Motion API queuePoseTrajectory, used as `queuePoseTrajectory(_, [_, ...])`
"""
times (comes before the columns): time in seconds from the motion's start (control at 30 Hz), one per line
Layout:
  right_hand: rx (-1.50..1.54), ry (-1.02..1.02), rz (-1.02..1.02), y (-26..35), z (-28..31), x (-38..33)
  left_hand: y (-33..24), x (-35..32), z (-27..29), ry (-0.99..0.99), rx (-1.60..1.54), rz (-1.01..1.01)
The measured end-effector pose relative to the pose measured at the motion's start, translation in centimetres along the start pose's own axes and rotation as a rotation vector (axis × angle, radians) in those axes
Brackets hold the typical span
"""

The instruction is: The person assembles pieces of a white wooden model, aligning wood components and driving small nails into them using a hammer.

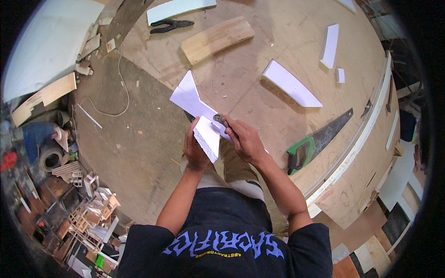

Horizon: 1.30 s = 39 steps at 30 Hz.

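My left hand (196, 150) is closed round a short white board piece (209, 134) with a rough, crumbly edge, held up in front of my body. A longer white strip (206, 110) with a flared, notched end (186, 91) lies against it and runs behind it; how the two are joined I cannot make out. My right hand (248, 142) grips a hammer (220, 120), its dull rounded metal head close to the face of the short piece. A small dark spot, perhaps a nail, shows on that face. Most of the hammer's handle is hidden by my fingers.
On the plywood sheet lie a green-handled handsaw (320, 141), a wooden block (217, 39), black pliers (171, 25) and several white strips, one (292, 84) close by. A long white curved edge (357, 143) bounds the right. Scrap wood (92, 217) is piled lower left; a cord (124, 88) crosses the floor.
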State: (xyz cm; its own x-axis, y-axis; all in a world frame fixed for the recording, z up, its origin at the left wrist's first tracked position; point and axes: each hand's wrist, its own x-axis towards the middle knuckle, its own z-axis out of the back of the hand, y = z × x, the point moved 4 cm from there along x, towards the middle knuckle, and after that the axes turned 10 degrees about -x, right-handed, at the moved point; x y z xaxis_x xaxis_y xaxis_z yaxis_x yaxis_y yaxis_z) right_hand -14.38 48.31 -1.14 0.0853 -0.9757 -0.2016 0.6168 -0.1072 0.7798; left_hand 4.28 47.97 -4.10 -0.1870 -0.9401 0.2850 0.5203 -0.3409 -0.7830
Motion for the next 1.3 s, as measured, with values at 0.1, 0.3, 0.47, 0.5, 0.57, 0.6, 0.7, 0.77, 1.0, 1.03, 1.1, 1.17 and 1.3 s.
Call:
queuePoseTrajectory(0.1, [-0.070,-0.010,0.088,-0.1,-0.2,0.2,0.2,0.0,-0.1,-0.016,-0.017,0.003])
queuePoseTrajectory(0.3, [-0.102,0.014,0.059,-1.0,-1.0,0.7,0.3,0.2,-0.1,0.004,-0.016,-0.004])
queuePoseTrajectory(0.47, [-0.086,-0.022,0.067,-0.8,-1.3,0.1,0.2,-0.1,-0.2,0.001,-0.030,0.024])
queuePoseTrajectory(0.5, [-0.115,0.008,0.064,-1.1,-1.6,0.3,0.1,0.0,-0.2,0.000,-0.063,0.040])
queuePoseTrajectory(0.57, [-0.055,-0.087,0.049,-0.8,-0.8,-0.3,0.5,-0.4,-0.4,-0.025,-0.080,0.037])
queuePoseTrajectory(0.6, [-0.021,-0.133,0.042,-0.5,-0.5,-0.4,0.9,-0.6,-0.3,-0.037,-0.084,0.036])
queuePoseTrajectory(0.7, [-0.057,-0.020,0.072,-1.2,-1.8,-0.1,1.4,-1.0,-0.6,-0.025,-0.145,0.082])
queuePoseTrajectory(0.77, [-0.029,-0.066,0.048,-1.0,-1.6,-0.3,1.4,-1.2,-0.6,-0.038,-0.142,0.085])
queuePoseTrajectory(1.0, [-0.023,-0.041,0.006,-0.2,-0.8,-0.2,1.6,-1.1,-0.6,-0.031,-0.133,0.076])
queuePoseTrajectory(1.03, [-0.022,-0.048,-0.011,0.0,-0.5,-0.2,1.7,-0.9,-0.6,-0.026,-0.102,0.055])
queuePoseTrajectory(1.1, [-0.013,-0.061,0.023,-0.7,-1.6,-0.4,1.8,-1.3,-0.6,-0.028,-0.133,0.068])
queuePoseTrajectory(1.17, [-0.010,-0.067,0.036,-0.8,-1.8,-0.4,2.4,-1.6,-0.8,-0.043,-0.194,0.097])
queuePoseTrajectory(1.3, [-0.006,-0.045,0.032,-1.1,-2.0,-0.4,2.0,-1.3,-0.6,-0.027,-0.091,0.051])
